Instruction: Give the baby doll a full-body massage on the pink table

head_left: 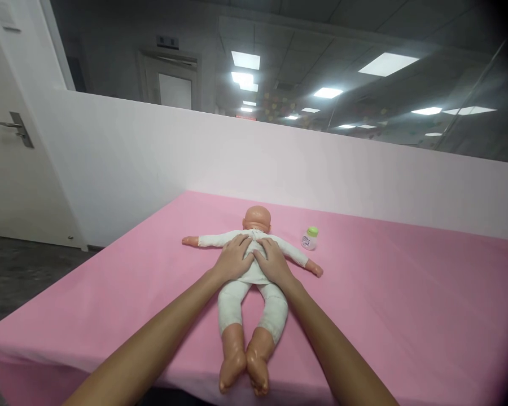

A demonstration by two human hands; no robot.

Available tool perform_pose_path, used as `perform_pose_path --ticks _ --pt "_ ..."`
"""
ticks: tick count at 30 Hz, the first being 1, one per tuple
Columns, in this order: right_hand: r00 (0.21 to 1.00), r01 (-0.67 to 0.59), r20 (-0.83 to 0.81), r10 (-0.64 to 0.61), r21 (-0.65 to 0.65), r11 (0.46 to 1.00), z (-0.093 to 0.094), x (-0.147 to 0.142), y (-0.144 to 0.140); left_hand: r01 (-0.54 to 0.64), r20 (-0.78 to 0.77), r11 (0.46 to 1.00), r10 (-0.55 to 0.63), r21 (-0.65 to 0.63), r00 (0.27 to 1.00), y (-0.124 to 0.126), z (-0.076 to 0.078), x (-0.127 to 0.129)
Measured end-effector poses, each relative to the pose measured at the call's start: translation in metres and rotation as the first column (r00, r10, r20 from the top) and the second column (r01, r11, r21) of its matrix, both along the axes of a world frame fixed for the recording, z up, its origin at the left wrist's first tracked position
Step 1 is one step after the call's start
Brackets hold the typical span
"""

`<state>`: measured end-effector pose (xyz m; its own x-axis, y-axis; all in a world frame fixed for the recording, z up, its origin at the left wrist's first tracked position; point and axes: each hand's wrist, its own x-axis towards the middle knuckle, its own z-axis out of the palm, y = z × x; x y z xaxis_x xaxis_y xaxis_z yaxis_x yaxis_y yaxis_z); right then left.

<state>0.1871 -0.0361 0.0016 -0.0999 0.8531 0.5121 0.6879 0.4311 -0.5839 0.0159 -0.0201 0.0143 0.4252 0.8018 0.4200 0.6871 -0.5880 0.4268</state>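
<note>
Pink table [406, 316]: cloth-covered, widest thing in view, backed by a white wall [152, 158].
Doll [254, 270]: lies mid-table, head away, feet at the near edge, arms spread.
Handling: likely light; soft cloth body, hard plastic head and feet; torso under the arms looks the best hold.
Left hand [232, 259]: flat on doll's chest, fingers spread, no grip.
Right hand [273, 260]: same, beside the left, fingers spread.
Bottle [309, 238]: small, green cap, upright near doll's arm, apart; not in the way.
</note>
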Motion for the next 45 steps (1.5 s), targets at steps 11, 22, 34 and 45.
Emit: perform_pose_path --ticks 11,22,34,45 --pt "0.999 -0.007 0.036 0.011 -0.093 0.996 -0.006 0.0 0.005 0.005 -0.019 0.998 -0.006 -0.07 1.0 0.007 -0.008 0.001" --pt "0.997 0.051 0.065 -0.047 -0.063 0.997 -0.001 -0.004 0.001 -0.03 0.066 0.999 0.027 0.042 0.997 0.01 -0.012 0.002" --pt "0.987 0.029 0.159 -0.01 -0.117 0.993 0.01 -0.003 -0.006 -0.018 0.017 1.0 0.018 0.002 1.0 0.006 -0.005 0.003" --pt "0.989 -0.02 0.145 0.039 -0.125 0.992 -0.009 -0.002 0.013 0.005 0.013 0.999 -0.004 -0.048 1.0 0.016 -0.018 0.002"
